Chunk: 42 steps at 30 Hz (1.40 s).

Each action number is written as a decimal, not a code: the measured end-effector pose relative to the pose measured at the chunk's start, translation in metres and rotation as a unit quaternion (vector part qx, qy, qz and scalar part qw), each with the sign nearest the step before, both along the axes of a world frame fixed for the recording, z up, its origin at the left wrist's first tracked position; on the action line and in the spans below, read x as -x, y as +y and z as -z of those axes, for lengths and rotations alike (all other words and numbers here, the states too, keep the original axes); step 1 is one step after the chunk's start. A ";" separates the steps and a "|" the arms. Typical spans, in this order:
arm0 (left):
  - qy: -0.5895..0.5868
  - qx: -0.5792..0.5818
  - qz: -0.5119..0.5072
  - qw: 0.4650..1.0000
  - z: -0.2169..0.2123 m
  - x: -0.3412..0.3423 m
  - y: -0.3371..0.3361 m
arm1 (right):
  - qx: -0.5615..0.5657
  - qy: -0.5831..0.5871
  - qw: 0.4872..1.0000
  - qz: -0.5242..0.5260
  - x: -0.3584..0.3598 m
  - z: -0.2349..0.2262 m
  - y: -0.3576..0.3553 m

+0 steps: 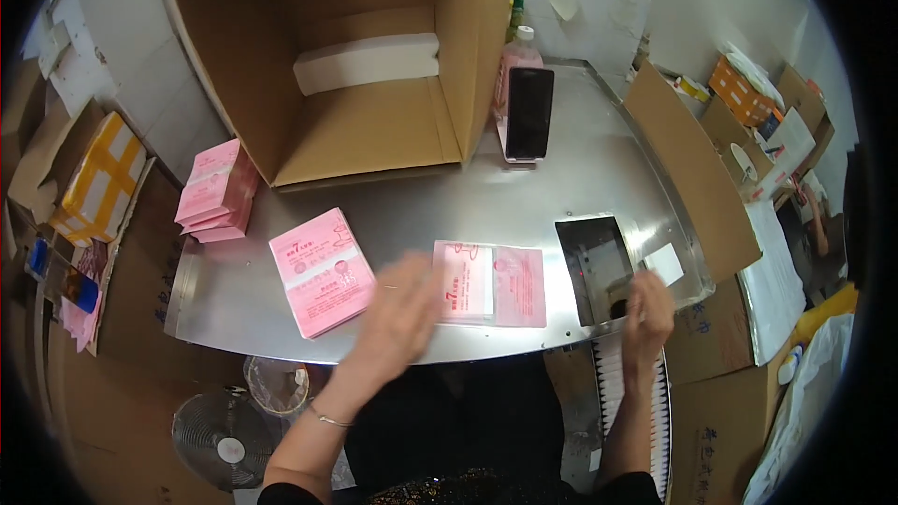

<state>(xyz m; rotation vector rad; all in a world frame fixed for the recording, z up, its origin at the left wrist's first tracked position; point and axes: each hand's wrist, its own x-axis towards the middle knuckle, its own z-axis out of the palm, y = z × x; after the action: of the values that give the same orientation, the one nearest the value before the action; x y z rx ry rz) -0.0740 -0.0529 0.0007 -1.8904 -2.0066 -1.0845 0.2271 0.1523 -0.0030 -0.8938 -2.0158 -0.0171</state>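
Two pink stacks [321,271] left | cardboard box [355,56] behind | phone [528,114] upright

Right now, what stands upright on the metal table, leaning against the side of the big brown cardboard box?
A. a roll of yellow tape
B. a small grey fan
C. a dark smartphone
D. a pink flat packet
C: the dark smartphone stands on its lower edge on the metal table, propped beside the big brown cardboard box.
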 end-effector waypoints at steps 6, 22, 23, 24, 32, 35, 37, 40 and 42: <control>0.091 0.073 0.029 0.993 0.014 -0.020 0.046 | 0.018 -0.124 0.950 -0.287 0.092 0.000 -0.053; 0.099 0.200 -0.148 0.963 -0.014 -0.051 0.018 | 0.076 -0.086 0.940 -0.321 0.110 0.002 -0.057; 0.094 0.179 -0.151 0.968 -0.012 -0.049 0.017 | 0.071 -0.116 0.938 -0.320 0.115 -0.001 -0.057; 0.096 0.175 -0.155 0.967 -0.013 -0.048 0.017 | 0.066 -0.114 0.937 -0.323 0.117 -0.001 -0.055; 0.015 0.062 -0.093 0.994 -0.031 -0.022 -0.006 | 0.139 0.006 0.923 -0.358 0.139 -0.025 -0.027; -0.023 0.019 -0.051 0.998 -0.039 0.009 -0.019 | 0.137 -0.003 0.919 -0.371 0.174 -0.055 -0.014; -0.046 0.027 -0.016 0.998 -0.049 0.036 -0.024 | 0.173 -0.046 0.909 -0.375 0.207 -0.064 0.001; -0.008 0.033 0.001 0.999 -0.055 0.106 -0.004 | 0.277 -0.144 0.885 -0.345 0.277 -0.082 0.026; 0.002 0.050 -0.041 0.998 -0.058 0.154 0.023 | 0.283 -0.183 0.884 -0.325 0.330 -0.087 0.048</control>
<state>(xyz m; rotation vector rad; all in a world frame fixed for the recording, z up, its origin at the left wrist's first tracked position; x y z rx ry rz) -0.2277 -0.0295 0.0585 -1.8371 -2.1530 -0.9754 -0.1030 0.2006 0.0843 -0.5184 -2.6518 0.8775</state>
